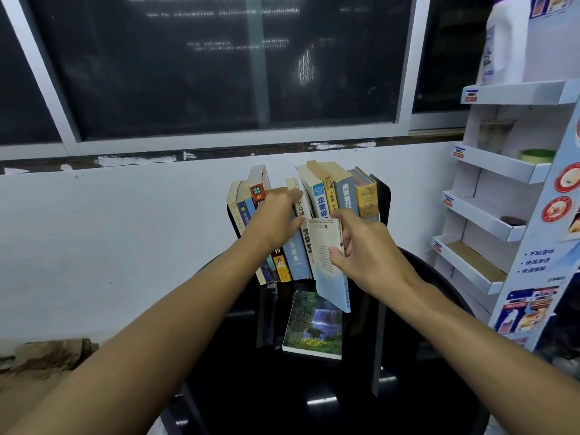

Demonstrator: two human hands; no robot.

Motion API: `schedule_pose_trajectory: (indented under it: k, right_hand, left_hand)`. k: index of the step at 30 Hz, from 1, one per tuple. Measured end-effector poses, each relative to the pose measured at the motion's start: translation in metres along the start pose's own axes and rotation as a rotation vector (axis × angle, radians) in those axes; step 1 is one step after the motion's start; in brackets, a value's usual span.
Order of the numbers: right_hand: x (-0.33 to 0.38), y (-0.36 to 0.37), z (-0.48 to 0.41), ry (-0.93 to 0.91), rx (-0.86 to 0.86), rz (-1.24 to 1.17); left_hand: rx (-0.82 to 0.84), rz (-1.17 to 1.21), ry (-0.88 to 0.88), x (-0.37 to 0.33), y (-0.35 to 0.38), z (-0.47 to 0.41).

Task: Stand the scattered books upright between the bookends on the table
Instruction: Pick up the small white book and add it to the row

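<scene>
Head view looks down over both bare forearms at a glossy black table (314,403) set against a white wall. On its far side stands a row of books (301,221), spines toward the camera, between two black bookends: the right bookend (383,199) shows clearly past a yellow book (366,199), while of the left bookend (230,215) only a dark sliver appears beside the outermost book. The left-hand books lean leftward, the right-hand ones lean rightward, and a gap opens between the two groups near the middle. The left hand (277,219) lies flat against the left group, fingers (292,196) pressed together and reaching to the edge of that gap, touching the spines. The right hand (364,249) pinches a thin pale-blue book (329,265), thumb on the cover facing the camera and fingers behind its far edge; the book hangs tilted, clear of the table, just in front of the gap. Directly below it, a book with a waterfall cover (314,324) lies flat on the table, near the row but apart from it and untouched by either hand. A white cardboard display shelf (489,171) stands at right.
</scene>
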State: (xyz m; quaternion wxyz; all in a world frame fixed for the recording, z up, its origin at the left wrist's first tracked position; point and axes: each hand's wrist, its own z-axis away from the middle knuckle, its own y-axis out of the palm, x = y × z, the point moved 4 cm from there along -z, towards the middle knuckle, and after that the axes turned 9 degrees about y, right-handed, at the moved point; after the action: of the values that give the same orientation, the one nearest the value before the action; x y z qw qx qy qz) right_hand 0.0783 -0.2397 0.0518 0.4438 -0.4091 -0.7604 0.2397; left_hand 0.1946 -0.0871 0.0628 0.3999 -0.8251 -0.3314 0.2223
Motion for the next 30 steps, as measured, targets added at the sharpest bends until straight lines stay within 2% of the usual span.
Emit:
schedule_pose_trajectory:
  k: [8,19,30]
  right_hand:
    - [0.006,0.007,-0.014,-0.033,-0.038,0.048]
    - [0.004,0.027,-0.033,-0.055,-0.052,0.145]
    - [-0.011,0.054,-0.042,-0.107,-0.125,0.064]
  left_hand:
    - [-0.066,0.037,-0.043,0.004,0.000,0.006]
    - [-0.068,0.088,-0.097,0.000,-0.004,0.011]
    - [-0.054,0.098,-0.103,-0.003,-0.006,0.013]
